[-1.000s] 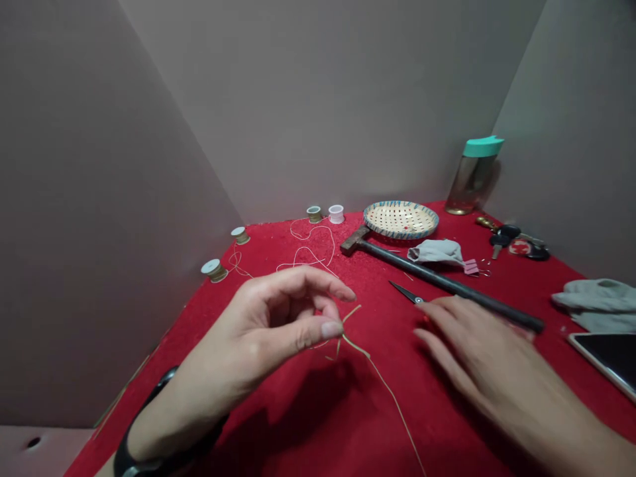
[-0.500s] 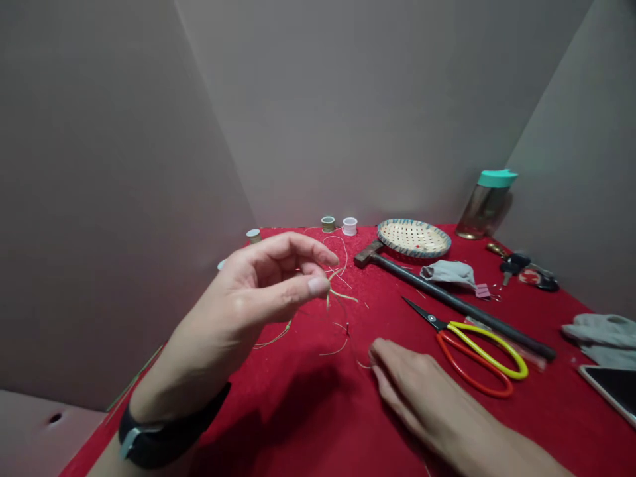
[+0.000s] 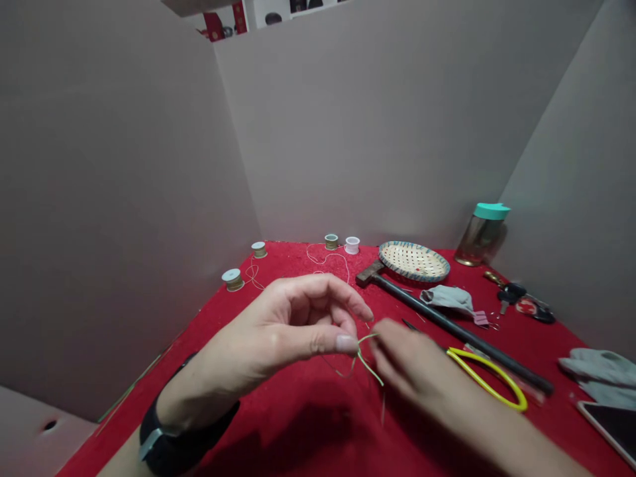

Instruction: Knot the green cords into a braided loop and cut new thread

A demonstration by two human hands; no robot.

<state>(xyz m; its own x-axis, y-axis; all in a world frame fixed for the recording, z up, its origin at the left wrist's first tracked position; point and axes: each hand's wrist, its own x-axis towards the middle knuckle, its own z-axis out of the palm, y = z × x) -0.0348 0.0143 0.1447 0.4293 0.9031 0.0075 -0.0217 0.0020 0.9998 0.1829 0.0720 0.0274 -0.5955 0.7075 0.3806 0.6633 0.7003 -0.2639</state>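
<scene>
Head view: left hand [image 3: 293,331] pinches thin, pale green thread [image 3: 365,358]

Right hand [image 3: 412,368] motion-blurred, fingertips smeared, so contact with the thread [image 3: 365,354] can't be confirmed. It covers the scissors [image 3: 489,377]; only the blade tip and yellow handle loop show. Phone [image 3: 613,427] cut by right edge. Left forearm cut at bottom edge. Keys [image 3: 521,299] too blurred to make out.
</scene>
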